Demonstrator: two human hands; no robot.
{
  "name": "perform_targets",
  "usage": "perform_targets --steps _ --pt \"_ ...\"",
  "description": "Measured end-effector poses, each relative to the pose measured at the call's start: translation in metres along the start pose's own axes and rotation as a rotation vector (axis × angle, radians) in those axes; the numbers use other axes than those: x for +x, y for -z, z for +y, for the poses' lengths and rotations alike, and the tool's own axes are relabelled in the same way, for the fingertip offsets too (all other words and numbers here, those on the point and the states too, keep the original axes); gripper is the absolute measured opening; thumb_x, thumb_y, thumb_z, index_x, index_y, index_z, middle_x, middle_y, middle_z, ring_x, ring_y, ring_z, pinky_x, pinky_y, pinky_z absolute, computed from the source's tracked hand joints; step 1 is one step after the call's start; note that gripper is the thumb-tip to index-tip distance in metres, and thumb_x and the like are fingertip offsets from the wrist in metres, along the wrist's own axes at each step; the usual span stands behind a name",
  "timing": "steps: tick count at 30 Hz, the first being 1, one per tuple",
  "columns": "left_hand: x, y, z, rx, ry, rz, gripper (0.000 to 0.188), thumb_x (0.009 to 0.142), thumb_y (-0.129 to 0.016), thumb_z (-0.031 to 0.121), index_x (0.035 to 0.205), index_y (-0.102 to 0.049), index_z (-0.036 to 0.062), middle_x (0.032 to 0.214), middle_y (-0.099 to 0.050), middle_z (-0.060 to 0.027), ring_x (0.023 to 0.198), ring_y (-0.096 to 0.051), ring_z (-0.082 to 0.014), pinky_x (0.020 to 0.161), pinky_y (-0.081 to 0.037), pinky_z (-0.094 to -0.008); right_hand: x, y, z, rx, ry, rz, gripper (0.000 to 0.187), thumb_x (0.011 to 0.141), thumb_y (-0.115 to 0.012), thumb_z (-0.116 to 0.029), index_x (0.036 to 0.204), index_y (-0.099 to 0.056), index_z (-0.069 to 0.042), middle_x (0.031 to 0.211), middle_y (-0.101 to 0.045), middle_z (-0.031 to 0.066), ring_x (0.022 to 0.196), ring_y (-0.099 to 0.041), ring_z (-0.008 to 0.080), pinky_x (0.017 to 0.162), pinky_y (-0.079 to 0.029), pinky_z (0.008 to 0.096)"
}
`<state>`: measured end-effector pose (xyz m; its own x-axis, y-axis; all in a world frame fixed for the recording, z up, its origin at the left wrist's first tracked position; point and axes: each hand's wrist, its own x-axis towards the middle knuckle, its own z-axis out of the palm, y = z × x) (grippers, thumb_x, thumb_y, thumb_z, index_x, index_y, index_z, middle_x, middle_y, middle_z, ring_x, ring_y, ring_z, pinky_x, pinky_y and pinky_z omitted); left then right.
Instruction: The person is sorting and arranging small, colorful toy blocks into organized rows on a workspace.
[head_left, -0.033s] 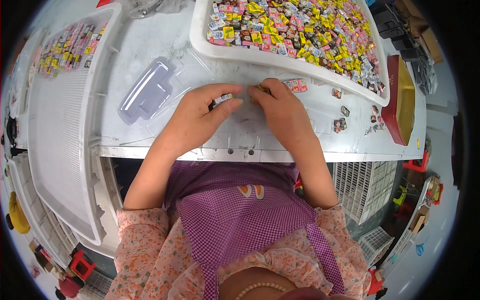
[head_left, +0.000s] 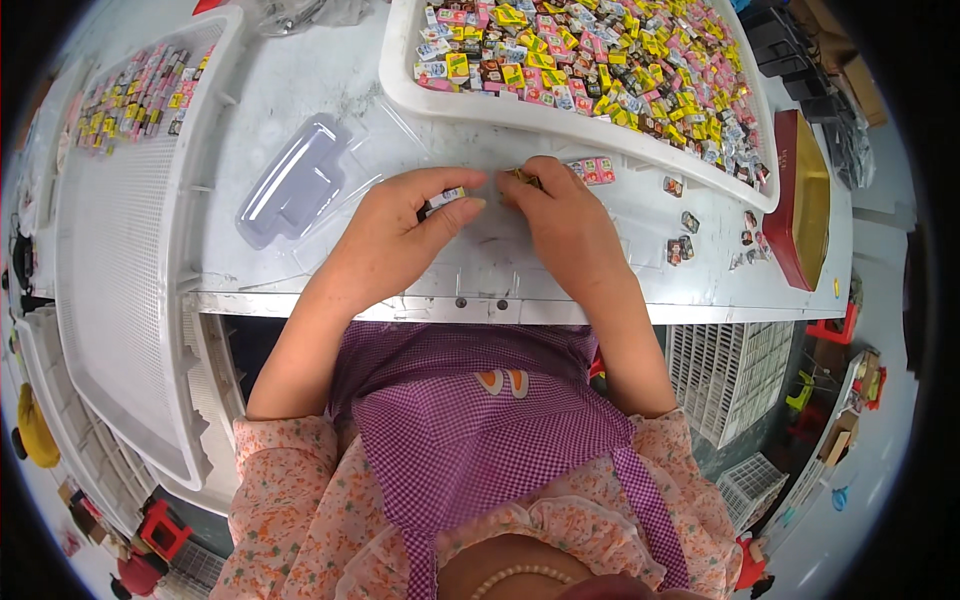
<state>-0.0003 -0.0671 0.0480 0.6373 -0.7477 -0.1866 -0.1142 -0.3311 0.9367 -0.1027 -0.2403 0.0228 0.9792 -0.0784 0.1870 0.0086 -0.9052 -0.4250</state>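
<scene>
My left hand (head_left: 388, 235) pinches a mini white-and-yellow carton (head_left: 447, 198); my right hand (head_left: 568, 228), curled, grips what seems a dark-and-yellow carton (head_left: 524, 178).

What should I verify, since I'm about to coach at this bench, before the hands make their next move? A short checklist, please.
1. Left hand has its piece: a small white-and-yellow piece sits between thumb and fingers. Ok.
2. Right hand grips its piece securely: fingers largely cover a dark-and-yellow piece. Cannot tell.
3. Supply within view: the big white tray holds many small boxes. Ok.
4. All pieces inside trays: several loose pieces lie on the table, right of the right hand. Not ok.
5. Clear plastic shell apart from the left hand: it lies to that hand's left, untouched. Ok.
</scene>
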Motion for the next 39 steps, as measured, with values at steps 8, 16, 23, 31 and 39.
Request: perform_targets --steps 8,16,23,31,39 --pt "-0.002 0.003 0.012 -0.439 0.313 -0.084 0.034 0.095 -0.054 0.029 0.121 -0.060 0.0075 0.083 -0.057 0.0000 0.059 -0.046 -0.0075 0.052 -0.039 -0.0207 -0.007 0.009 0.007 0.297 -0.202 0.216 0.024 0.087 -0.057 -0.005 0.110 -0.063 -0.005 0.102 -0.060 0.0063 0.089 -0.057 0.0180 0.074 -0.049 0.0289" --pt "0.017 -0.010 0.011 -0.471 0.335 -0.062 0.032 0.096 -0.051 0.031 0.118 -0.058 0.0076 0.084 -0.057 -0.0006 0.060 -0.048 -0.0074 0.052 -0.039 -0.0202 -0.027 0.042 0.017 1.558 -0.726 0.537 0.026 0.094 -0.055 -0.013 0.118 -0.055 -0.004 0.105 -0.062 0.0074 0.080 -0.053 0.0095 0.074 -0.044 0.0220" --pt "0.032 -0.033 0.021 -0.161 0.157 -0.121 0.028 0.092 -0.058 0.025 0.112 -0.061 0.0049 0.079 -0.060 -0.0028 0.065 -0.053 -0.0100 0.057 -0.043 -0.0248 -0.042 0.037 0.029 1.701 -0.654 0.644 0.032 0.095 -0.054 -0.019 0.121 -0.054 -0.001 0.109 -0.059 0.0142 0.074 -0.052 0.0091 0.053 -0.038 0.0148" --pt "0.050 -0.051 0.019 0.358 -0.298 -0.038 0.020 0.088 -0.056 0.019 0.086 -0.063 0.0008 0.079 -0.063 -0.0157 0.074 -0.061 -0.0307 0.068 -0.047 -0.0398 -0.038 0.043 0.013 1.141 -0.812 0.394 0.027 0.097 -0.052 -0.022 0.116 -0.058 -0.004 0.093 -0.064 0.0057 0.067 -0.051 0.0054 0.053 -0.039 0.0173" --pt "0.059 -0.044 0.026 0.652 -0.355 -0.176 0.017 0.087 -0.055 0.017 0.084 -0.066 0.0040 0.081 -0.062 -0.0162 0.078 -0.061 -0.0347 0.070 -0.048 -0.0433 -0.047 0.029 0.037 0.844 -0.552 0.328 0.020 0.093 -0.056 -0.013 0.108 -0.063 -0.002 0.087 -0.062 0.0022 0.071 -0.053 0.0056 0.063 -0.043 0.0197"
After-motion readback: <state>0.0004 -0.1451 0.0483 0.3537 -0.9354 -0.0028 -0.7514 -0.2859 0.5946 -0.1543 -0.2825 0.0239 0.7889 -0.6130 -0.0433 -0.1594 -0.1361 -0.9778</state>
